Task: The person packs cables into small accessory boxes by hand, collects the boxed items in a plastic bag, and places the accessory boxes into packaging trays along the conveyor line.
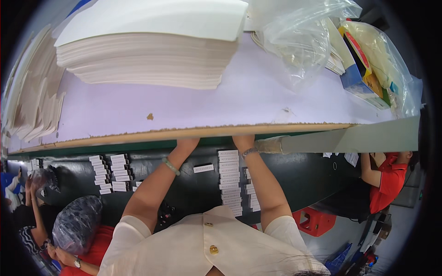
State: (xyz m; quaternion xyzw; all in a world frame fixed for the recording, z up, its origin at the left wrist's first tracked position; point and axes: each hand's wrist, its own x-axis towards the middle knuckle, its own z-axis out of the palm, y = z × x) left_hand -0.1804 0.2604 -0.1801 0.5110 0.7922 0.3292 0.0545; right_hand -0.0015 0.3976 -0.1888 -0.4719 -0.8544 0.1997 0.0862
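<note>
In the head view, the left hand [189, 143] and right hand [243, 140] are hidden under the twelve-o'clock shelf [193, 106], grip impossible to tell, with a lone white carton [203, 169] at seven and a carton column [229, 176] at six, apparently aligned for order.

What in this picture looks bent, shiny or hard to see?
Head view: the near edge of the shelf curves and the corners go black; same view: glare marks the clear plastic bag and dark plastic bag; same view: the shelf hides both hands.
</note>
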